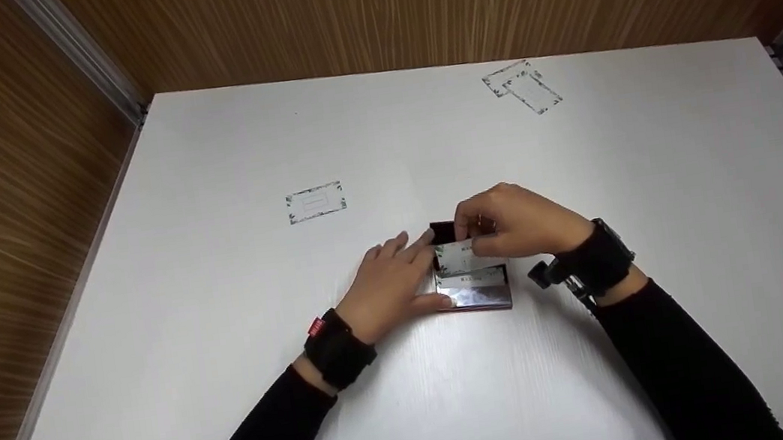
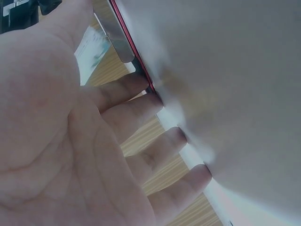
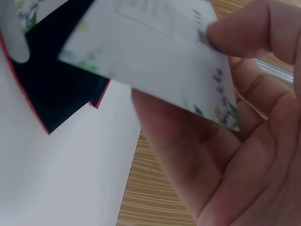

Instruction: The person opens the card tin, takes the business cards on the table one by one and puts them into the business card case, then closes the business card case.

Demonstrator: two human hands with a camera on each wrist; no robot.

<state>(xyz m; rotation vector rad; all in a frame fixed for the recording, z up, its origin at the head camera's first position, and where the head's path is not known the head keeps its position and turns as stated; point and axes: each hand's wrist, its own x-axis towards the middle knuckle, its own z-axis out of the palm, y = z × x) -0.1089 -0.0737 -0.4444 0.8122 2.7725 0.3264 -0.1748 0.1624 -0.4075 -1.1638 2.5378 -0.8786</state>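
A business card case point(image 1: 477, 298) lies unfolded on the table, with a shiny metal lower half, a black-lined upper half point(image 3: 61, 70) and red edges. One card point(image 1: 471, 280) sits partly under the metal in the lower half. Above it, my right hand point(image 1: 524, 221) pinches a white card point(image 3: 155, 56) with a leafy printed border between thumb and fingers. My left hand point(image 1: 393, 288) rests along the case's left side, its thumb on the metal half and its index fingertip at the upper half. In the left wrist view, the left fingers point(image 2: 136, 110) are extended, some touching the table.
A single bordered card point(image 1: 316, 203) lies to the left on the white table point(image 1: 219, 288). Two overlapping cards point(image 1: 532, 92) lie near the back edge. Wood-grain panels point(image 1: 364, 11) stand along the back and sides.
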